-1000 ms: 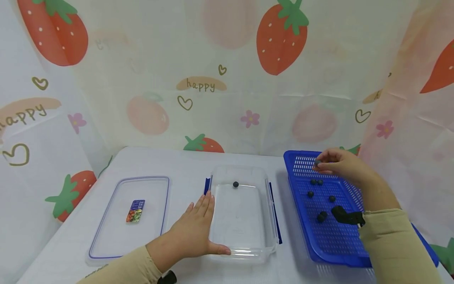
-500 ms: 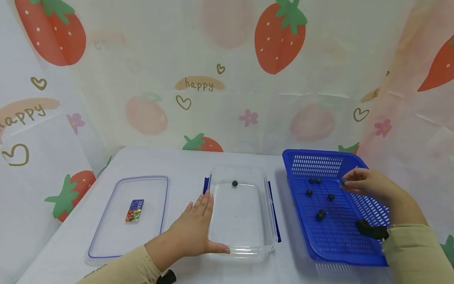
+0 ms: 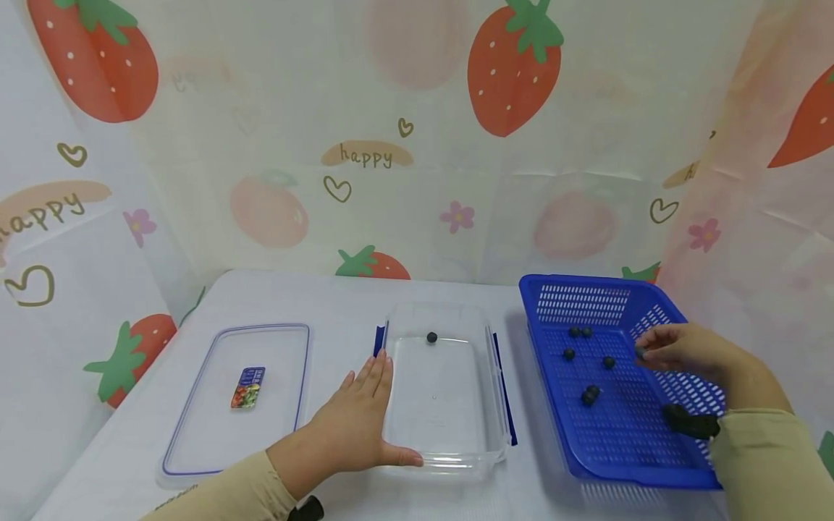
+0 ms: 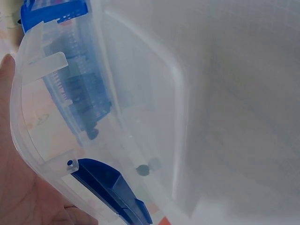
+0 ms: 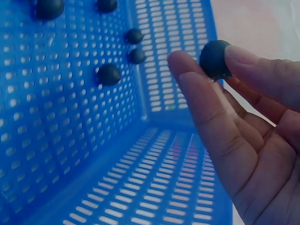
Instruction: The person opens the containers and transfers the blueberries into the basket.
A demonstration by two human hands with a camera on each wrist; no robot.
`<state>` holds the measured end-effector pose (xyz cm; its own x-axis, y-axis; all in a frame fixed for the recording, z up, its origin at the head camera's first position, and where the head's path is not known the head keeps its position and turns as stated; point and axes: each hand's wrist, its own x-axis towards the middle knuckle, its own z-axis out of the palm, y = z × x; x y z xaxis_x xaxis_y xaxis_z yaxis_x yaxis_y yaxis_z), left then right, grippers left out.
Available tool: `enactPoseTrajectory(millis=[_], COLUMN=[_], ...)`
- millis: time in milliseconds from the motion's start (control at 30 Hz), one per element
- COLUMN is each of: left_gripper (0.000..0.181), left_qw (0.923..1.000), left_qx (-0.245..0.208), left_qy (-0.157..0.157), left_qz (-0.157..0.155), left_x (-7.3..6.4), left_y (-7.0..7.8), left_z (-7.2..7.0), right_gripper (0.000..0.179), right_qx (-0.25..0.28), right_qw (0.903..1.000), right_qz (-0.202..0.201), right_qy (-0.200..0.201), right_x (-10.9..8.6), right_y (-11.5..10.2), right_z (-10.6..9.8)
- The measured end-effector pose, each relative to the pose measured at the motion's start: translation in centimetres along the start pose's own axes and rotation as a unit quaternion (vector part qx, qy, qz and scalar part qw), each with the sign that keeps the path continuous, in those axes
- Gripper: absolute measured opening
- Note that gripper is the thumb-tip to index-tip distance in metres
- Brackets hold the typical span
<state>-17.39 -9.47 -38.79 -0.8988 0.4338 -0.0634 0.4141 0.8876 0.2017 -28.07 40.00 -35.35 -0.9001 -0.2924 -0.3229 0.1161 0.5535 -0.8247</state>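
Note:
My right hand [image 3: 700,354] pinches a dark blueberry [image 5: 213,60] between thumb and fingertips, over the right wall of the blue perforated basket [image 3: 625,441]. On the basket's floor lie several more blueberries [image 3: 609,362], two pairs of them close together. My left hand [image 3: 355,423] lies along the left side of a clear plastic box [image 3: 439,420], fingers straight, thumb at the near rim. A single blueberry [image 3: 432,337] sits toward the far end of the box. Through the clear wall it shows in the left wrist view, near a blue side latch [image 4: 105,185].
A clear lid [image 3: 202,441] with a purple-blue edge lies flat on the white table at the left, with a small colourful label [image 3: 248,387] on it. A fabric backdrop [image 3: 293,108] printed with strawberries closes off the back and both sides.
Pinching the blueberry, my right hand has moved right and nearer to me, from the basket's far end to its right wall. My left hand stays at the box.

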Motion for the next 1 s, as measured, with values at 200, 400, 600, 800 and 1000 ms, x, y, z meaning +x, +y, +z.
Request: enactPoseTrajectory(millis=[200, 400, 600, 800, 1000], left_gripper=[0.131, 0.129, 0.128, 0.129, 0.129], left_qw=[1.0, 1.0, 1.0, 1.0, 1.0], left_qx=[0.002, 0.001, 0.002, -0.002, 0.001], left_qy=[0.0, 0.001, 0.0, 0.0, -0.004], left_qz=[-0.002, -0.001, 0.004, 0.004, 0.004], left_x=[0.0, 0.0, 0.0, -0.1, -0.1], left_y=[0.0, 0.0, 0.0, 0.0, 0.1], left_z=[0.0, 0.0, 0.0, -0.1, -0.1], right_gripper=[0.019, 0.017, 0.018, 0.018, 0.018], right_qx=[0.017, 0.017, 0.01, 0.008, 0.013], right_qw=[0.9993, 0.9987, 0.9982, 0.9974, 0.9978], right_qz=[0.012, 0.022, 0.036, 0.062, 0.064], right_qy=[-0.031, -0.043, -0.047, -0.036, -0.015], right_x=[0.1, 0.4, 0.2, 0.0, -0.1], right_y=[0.6, 1.3, 1.7, 1.9, 2.1], right_z=[-0.2, -0.3, -0.3, -0.3, -0.8])
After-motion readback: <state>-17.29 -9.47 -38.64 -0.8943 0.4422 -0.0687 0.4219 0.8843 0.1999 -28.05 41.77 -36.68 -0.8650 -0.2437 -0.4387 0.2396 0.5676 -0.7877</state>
